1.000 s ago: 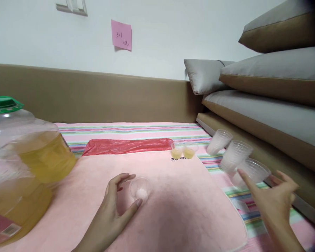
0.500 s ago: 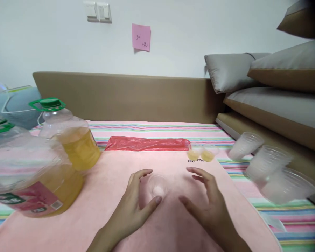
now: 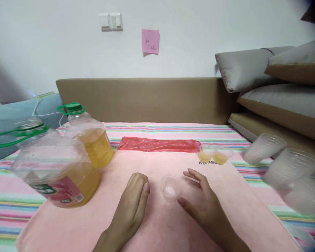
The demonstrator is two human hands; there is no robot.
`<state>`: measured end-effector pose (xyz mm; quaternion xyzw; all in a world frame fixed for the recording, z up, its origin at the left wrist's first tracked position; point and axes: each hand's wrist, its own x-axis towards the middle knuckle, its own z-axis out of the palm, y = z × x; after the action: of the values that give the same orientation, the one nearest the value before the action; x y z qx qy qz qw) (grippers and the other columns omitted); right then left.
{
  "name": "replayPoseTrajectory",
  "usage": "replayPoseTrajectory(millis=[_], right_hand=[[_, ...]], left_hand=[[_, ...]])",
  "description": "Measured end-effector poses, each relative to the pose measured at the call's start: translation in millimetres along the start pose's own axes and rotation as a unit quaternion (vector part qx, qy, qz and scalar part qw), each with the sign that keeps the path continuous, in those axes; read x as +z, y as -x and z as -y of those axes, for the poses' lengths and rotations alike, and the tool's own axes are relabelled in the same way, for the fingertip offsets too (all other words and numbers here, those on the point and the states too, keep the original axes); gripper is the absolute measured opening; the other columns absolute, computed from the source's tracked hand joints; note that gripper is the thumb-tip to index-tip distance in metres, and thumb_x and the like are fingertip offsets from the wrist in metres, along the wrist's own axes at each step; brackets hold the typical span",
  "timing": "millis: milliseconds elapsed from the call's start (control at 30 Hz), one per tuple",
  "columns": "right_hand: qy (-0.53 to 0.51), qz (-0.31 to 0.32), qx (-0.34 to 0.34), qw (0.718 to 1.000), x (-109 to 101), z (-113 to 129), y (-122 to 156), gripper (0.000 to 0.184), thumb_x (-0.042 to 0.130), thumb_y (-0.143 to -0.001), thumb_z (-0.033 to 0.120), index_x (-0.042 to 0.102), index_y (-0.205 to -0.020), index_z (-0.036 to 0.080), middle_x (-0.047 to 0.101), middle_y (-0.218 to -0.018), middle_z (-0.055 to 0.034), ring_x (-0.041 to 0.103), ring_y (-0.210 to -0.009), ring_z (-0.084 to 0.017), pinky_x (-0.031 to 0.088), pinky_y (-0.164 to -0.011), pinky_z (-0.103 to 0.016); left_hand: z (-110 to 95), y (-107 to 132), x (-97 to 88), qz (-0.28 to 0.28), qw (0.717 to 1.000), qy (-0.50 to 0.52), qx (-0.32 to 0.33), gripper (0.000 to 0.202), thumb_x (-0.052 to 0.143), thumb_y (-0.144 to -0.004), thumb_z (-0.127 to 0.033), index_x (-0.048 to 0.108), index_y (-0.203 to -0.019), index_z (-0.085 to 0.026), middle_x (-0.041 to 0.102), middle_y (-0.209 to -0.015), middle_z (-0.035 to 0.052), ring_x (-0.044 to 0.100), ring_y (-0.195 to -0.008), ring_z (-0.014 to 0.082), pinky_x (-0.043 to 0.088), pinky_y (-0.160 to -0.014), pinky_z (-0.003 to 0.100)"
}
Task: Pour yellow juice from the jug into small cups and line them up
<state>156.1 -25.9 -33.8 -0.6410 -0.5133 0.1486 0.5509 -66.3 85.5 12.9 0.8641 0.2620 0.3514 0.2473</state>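
A small clear plastic cup [image 3: 169, 189] stands on the pink cloth [image 3: 94, 224], between my two hands. To its left my left hand [image 3: 134, 197] is closed into a loose fist, apart from the cup, with no object showing in it. My right hand [image 3: 199, 192] is open at the cup's right side, thumb and fingers spread and nothing held; its thumb tip comes close to the cup. Farther back on the right, two clear cups with yellow liquid, a left one [image 3: 205, 156] and a right one [image 3: 219, 158], stand side by side.
Left of my hands stands a large uncapped jug [image 3: 65, 175] of yellow drink, with a green-capped jug [image 3: 97, 147] behind it. A folded red plastic bag [image 3: 160, 144] lies across the back. Stacked clear cups [image 3: 291, 168] lie at right, beside piled cushions [image 3: 283, 101].
My left hand has closed from an open curve around the cup's left side and drawn away from it. My right hand stays open, now nearer the cup. The view has shifted left.
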Motion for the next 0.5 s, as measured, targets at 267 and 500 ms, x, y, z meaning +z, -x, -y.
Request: replayPoseTrajectory(millis=[267, 500], right_hand=[[0.016, -0.006, 0.001, 1.0, -9, -18, -12, 0.054, 0.063, -0.099, 0.06, 0.054, -0.14, 0.026, 0.063, -0.135, -0.009, 0.063, -0.121, -0.028, 0.056, -0.101, -0.041], [-0.005, -0.028, 0.019, 0.999, 2, -17, -10, 0.051, 0.058, -0.1, 0.064, 0.058, -0.134, 0.026, 0.066, -0.129, -0.0073, 0.063, -0.117, -0.027, 0.054, -0.099, -0.039]], left_hand=[[-21, 9, -83.0, -0.141, 0.947, -0.253, 0.139, 0.03, 0.056, -0.096, -0.01, 0.053, -0.124, -0.022, 0.059, -0.118, 0.0082, 0.059, -0.113, 0.0219, 0.048, -0.098, 0.036], [-10, 18, -204.1, -0.311, 0.832, -0.457, 0.05, 0.055, 0.063, -0.093, -0.051, 0.058, -0.133, -0.013, 0.064, -0.131, 0.0198, 0.056, -0.131, 0.0425, 0.038, -0.115, 0.06]])
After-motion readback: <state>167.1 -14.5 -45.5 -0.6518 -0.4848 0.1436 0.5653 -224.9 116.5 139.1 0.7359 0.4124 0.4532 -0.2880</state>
